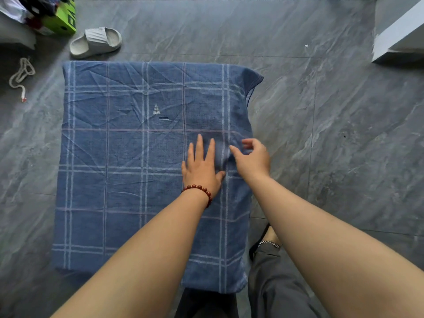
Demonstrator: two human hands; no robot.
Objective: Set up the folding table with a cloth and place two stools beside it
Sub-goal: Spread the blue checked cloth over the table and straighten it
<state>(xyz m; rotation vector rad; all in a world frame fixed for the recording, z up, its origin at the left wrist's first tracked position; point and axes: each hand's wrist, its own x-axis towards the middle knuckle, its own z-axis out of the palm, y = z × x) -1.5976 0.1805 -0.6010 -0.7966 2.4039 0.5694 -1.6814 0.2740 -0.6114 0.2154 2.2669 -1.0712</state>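
A blue cloth (119,157) with pale checked lines lies spread over the folding table, hiding the tabletop completely and hanging down its right side. My left hand (202,166), with a red bead bracelet at the wrist, lies flat on the cloth near the right edge, fingers spread. My right hand (252,157) hovers at the right edge with curled fingers touching a fold of the cloth; whether it pinches the fabric is unclear. No stool is in view.
A pale slipper (96,41) lies on the grey tiled floor behind the table. A white cord (20,76) and a green box (62,19) are at the far left. A white ledge (399,35) stands at the far right. My leg and foot (266,239) are beside the table.
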